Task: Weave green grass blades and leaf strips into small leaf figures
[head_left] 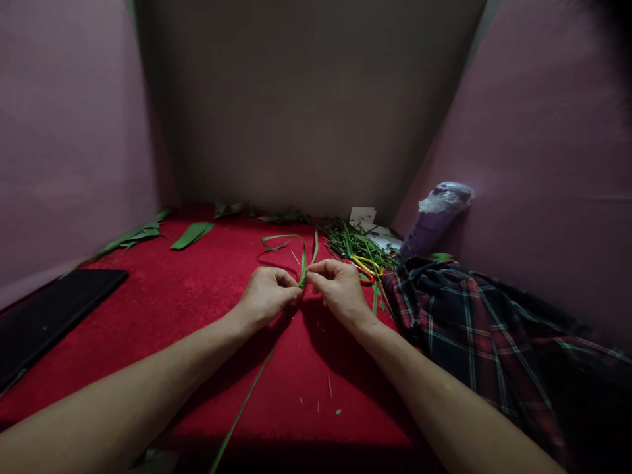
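Note:
My left hand (266, 295) and my right hand (338, 287) meet at the middle of a red cloth surface (197, 309). Both pinch a long narrow green leaf strip (302, 263) between thumb and fingers. The strip loops up and back behind my fingers, and its long tail runs down toward the near edge. Fingers of both hands are closed on the strip.
A pile of green leaf trimmings (355, 245) with yellow-and-red scissors (366, 266) lies behind my right hand. A plaid cloth (474, 322) covers the right side. A purple wrapped bottle (434, 217) leans on the right wall. A black flat slab (44, 316) lies left; loose leaves (192, 234) at back left.

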A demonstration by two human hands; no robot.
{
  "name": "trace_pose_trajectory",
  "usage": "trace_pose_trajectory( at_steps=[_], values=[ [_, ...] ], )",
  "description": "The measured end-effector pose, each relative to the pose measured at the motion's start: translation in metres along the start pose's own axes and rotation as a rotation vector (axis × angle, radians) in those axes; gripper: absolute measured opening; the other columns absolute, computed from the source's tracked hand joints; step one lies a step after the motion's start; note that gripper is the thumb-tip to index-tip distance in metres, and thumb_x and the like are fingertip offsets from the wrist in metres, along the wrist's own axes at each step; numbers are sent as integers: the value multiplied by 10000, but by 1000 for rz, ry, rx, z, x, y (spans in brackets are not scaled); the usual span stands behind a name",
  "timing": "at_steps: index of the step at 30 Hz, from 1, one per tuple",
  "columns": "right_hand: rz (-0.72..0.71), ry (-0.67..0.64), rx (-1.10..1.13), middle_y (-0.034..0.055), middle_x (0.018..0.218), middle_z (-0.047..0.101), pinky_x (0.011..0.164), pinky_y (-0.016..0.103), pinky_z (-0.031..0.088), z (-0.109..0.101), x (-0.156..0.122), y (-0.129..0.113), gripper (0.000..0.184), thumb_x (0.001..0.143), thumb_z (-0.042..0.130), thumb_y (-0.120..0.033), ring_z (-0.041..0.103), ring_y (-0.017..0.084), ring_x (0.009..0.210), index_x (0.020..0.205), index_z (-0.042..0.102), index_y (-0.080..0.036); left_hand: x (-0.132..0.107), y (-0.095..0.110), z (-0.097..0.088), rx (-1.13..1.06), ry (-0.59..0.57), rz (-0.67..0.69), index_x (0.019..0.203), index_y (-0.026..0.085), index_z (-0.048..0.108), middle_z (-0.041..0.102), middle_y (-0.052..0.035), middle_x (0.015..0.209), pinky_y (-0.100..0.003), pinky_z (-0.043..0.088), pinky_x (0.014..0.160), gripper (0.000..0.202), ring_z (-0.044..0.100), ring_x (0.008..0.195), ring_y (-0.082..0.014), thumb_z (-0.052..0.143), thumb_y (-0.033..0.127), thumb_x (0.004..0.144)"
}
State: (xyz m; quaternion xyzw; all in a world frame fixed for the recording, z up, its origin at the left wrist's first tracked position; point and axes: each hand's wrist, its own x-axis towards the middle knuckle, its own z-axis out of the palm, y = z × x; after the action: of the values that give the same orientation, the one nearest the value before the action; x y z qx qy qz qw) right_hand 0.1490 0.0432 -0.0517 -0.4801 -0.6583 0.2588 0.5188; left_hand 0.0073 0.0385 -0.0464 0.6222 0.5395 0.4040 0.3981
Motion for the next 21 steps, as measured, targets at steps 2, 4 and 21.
trace_pose_trajectory(
  at_steps=[2,4,21],
  values=[
    [-35,5,-48,10,582,602,493,211,382,-1,-1,-2,154,687,512,-198,505,109,512,698,653,-138,0,-1,0,3,-1,1,526,129,577,538,-3,444,-204,313,396,117,438,401,-83,618,230,565],
    [-60,9,-86,4,581,602,506,209,378,-1,-2,-3,168,683,489,-172,501,107,523,687,655,-144,1,-3,1,-3,-5,3,535,130,579,549,-8,455,-205,325,402,118,454,410,-89,624,235,564],
    [-145,40,-214,2,667,624,578,222,401,-2,-6,-9,190,713,452,-132,541,119,590,744,633,-175,1,-1,1,1,-20,19,533,129,587,564,-11,466,-202,340,403,116,468,418,-93,619,234,570]
  ],
)
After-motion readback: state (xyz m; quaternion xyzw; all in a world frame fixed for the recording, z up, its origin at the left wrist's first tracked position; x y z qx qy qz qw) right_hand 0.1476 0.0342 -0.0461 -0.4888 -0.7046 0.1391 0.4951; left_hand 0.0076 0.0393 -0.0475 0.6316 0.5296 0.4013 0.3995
